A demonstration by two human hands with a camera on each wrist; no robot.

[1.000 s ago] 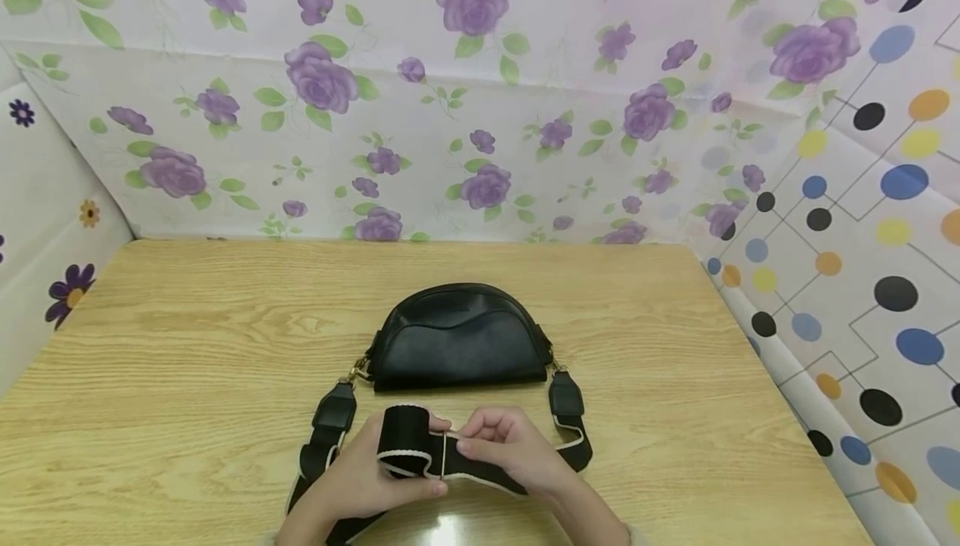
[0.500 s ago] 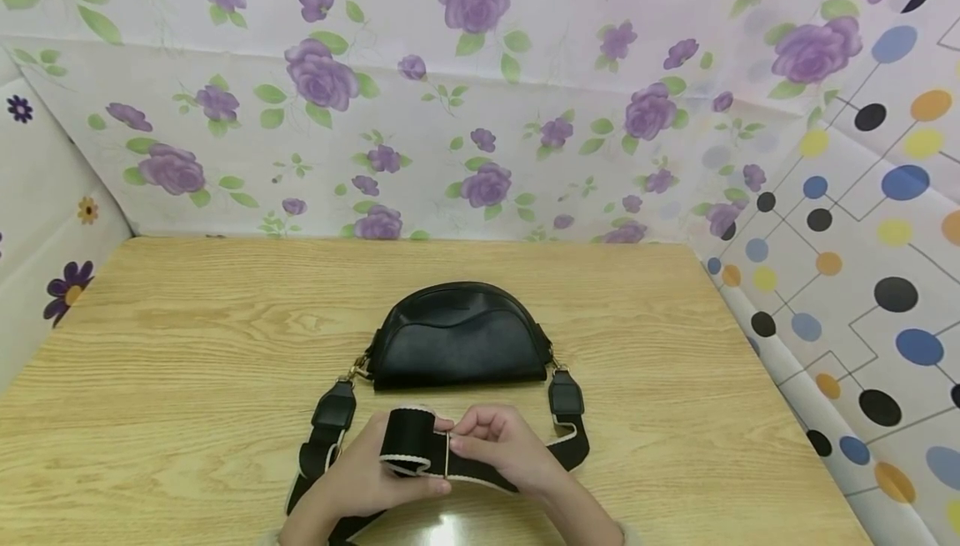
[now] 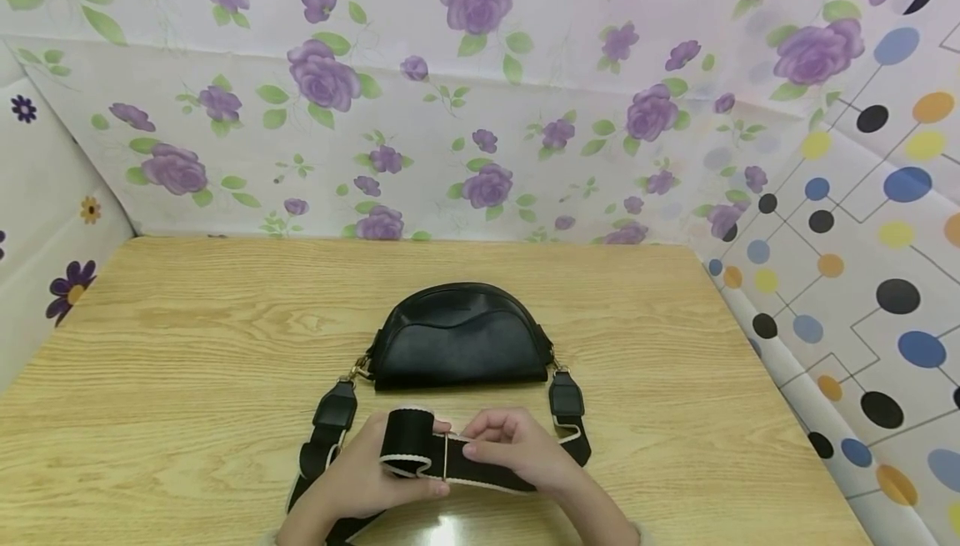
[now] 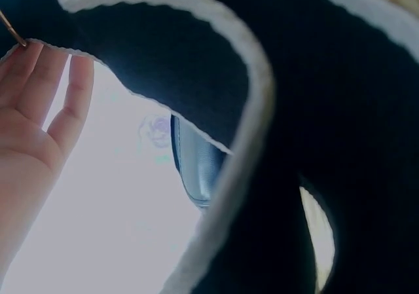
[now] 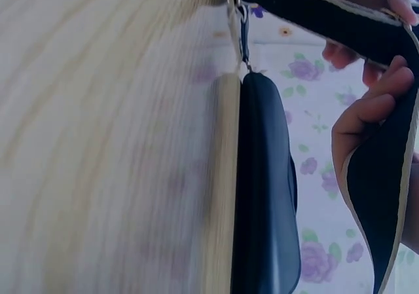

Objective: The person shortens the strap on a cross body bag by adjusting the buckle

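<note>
A black shoulder strap with white edging runs between the hands, folded into a loop at its left part. My left hand grips it near the gold slider buckle, thumb along the lower edge and fingers mostly hidden behind the webbing. Just right of the buckle, my right hand pinches the strap between thumb and fingers. Both ends of the strap clip to a black half-moon handbag, which lies beyond the hands. In the left wrist view the strap's loop fills much of the picture.
Gold clasps and black leather tabs join strap and bag. The wooden table meets a flowered cloth at the back. A dotted cloth hangs along the right side.
My right hand has shifted slightly right along the strap, away from the buckle, after edging toward it. The loop and buckle sit a touch further right than a second ago. The bag stays put.
</note>
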